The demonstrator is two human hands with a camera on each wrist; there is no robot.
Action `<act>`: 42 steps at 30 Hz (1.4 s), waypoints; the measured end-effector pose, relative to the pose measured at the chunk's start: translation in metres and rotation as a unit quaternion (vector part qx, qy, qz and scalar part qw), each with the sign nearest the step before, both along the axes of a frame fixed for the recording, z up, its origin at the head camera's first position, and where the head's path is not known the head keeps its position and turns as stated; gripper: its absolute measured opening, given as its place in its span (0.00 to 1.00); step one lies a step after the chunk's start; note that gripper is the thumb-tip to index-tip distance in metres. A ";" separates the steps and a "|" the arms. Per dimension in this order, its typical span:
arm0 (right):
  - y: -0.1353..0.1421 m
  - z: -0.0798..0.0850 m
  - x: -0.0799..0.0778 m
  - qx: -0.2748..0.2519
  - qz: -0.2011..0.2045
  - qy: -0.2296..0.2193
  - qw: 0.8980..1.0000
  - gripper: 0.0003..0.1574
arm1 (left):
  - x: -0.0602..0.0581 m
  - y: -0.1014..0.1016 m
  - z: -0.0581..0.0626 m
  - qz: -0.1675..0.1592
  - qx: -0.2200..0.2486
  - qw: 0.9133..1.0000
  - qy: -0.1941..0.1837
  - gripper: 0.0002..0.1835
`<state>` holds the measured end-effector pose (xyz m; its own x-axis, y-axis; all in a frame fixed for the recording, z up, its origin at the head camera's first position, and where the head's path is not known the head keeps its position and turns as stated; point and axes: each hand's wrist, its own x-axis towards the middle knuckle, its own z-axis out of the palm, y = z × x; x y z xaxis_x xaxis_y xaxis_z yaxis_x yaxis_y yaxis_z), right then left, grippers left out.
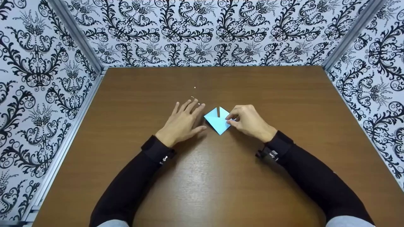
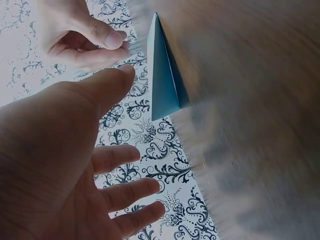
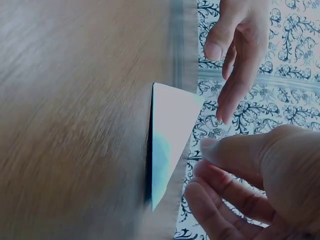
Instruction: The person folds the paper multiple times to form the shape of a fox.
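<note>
A folded light-blue piece of paper (image 1: 218, 122), diamond-shaped with a notch at its far side, lies on the brown table. Seen from the side in the left wrist view, the paper (image 2: 162, 75) rises from the tabletop in a wedge. To its left, my left hand (image 1: 183, 121) is spread palm down with the fingers apart, off the paper. My right hand (image 1: 249, 121) hovers over the paper's right corner, its thumb and forefinger bent close together. In the right wrist view, those fingertips (image 3: 197, 190) are clear of the paper (image 3: 170, 130).
The wooden table (image 1: 202, 189) stretches around the paper on all sides. Black-and-white patterned walls (image 1: 202, 31) border it at the back, left and right, with grey metal rails (image 1: 75, 34) at the corners. Small bright specks (image 1: 194, 87) show beyond the left fingers.
</note>
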<state>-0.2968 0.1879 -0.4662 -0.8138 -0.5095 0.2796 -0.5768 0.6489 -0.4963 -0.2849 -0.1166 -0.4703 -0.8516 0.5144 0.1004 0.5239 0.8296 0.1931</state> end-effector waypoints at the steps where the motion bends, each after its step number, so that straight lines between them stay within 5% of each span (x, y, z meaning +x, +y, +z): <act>1: 0.000 0.000 -0.001 0.003 -0.005 -0.007 1.000 0.05 | 0.000 0.000 0.000 -0.002 0.000 1.000 0.003 0.49; 12: 0.000 -0.013 -0.004 0.050 0.005 -0.030 0.998 0.02 | 0.001 0.004 -0.001 -0.013 0.007 1.000 0.019 0.47; 28: 0.001 -0.016 -0.010 0.040 0.014 -0.037 0.998 0.02 | 0.005 0.009 0.000 -0.029 0.032 0.999 0.010 0.40; 42: -0.003 -0.018 -0.014 0.041 -0.003 -0.043 0.998 0.04 | 0.001 0.050 -0.008 -0.043 0.052 0.998 0.006 0.25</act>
<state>-0.3106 0.1854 -0.4844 -0.8356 -0.5236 0.1663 -0.5311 0.6924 -0.4884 -0.2841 -0.0663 -0.4785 -0.8032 0.5719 0.1671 0.5951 0.7572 0.2693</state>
